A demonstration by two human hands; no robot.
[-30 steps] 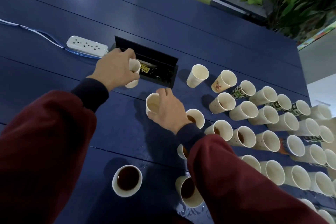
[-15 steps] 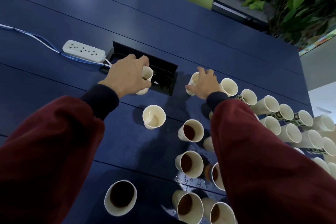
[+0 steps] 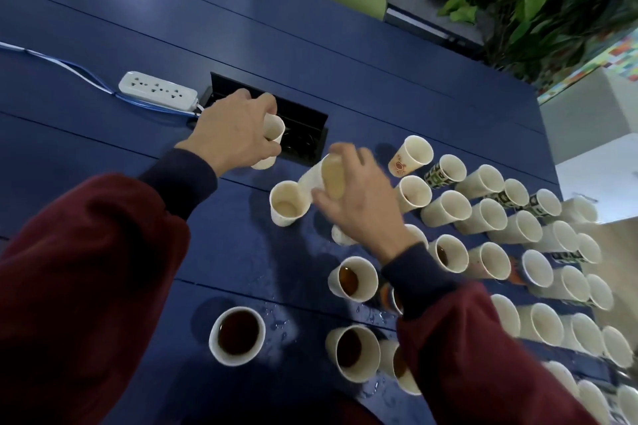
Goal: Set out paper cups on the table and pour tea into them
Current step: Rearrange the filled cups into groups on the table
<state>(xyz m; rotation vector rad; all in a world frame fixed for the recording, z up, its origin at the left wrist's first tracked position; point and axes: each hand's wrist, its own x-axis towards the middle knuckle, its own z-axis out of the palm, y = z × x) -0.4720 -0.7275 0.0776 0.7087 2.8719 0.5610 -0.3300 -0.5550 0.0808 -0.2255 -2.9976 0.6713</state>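
Presently: right hand (image 3: 359, 207) grips tilted cup (image 3: 331, 178) beside standing cup (image 3: 288, 205), likely for pouring; left hand (image 3: 234, 134) holds third cup (image 3: 274, 129) aside.

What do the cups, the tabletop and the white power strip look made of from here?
Cups: thin paper, matte off-white, a few with printed patterns; the rolled rims and light walls suggest it.
Tabletop: dark blue boards, probably painted or laminated wood; satin sheen and straight seams, core not visible.
Power strip: white moulded plastic, smooth and slightly glossy.
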